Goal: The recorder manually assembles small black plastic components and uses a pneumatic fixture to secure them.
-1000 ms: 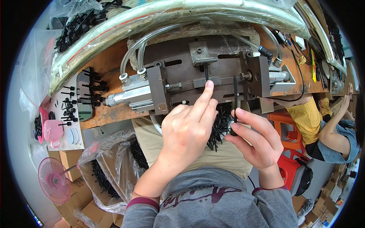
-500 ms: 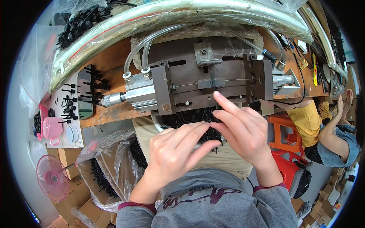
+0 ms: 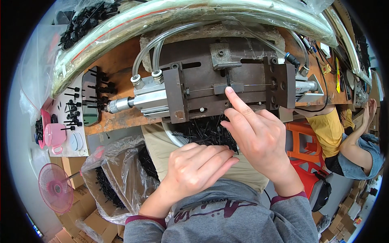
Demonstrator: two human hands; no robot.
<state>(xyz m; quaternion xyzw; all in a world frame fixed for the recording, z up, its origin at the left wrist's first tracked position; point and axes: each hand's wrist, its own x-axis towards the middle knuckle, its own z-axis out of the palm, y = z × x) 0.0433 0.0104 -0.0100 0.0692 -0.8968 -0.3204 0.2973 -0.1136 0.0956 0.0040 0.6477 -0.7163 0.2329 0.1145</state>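
I've got the right hand [image 3: 257, 131] pointing, a skinny, straight black strip [image 3: 228, 77] just past its index tip; left hand [image 3: 198, 168] fingers together, can't tell from here if pinching.

One machine [image 3: 253, 72], two cylinders [image 3: 150, 101], one fan [image 3: 56, 188]

Worn wooden tabletop [image 3: 115, 121]; at its front edge, matt brown metal plate [image 3: 202, 77], smooth grey metal block [image 3: 219, 89], 2 shiny metal cylinders [image 3: 149, 100]; glossy clear plastic tubes [image 3: 156, 60].
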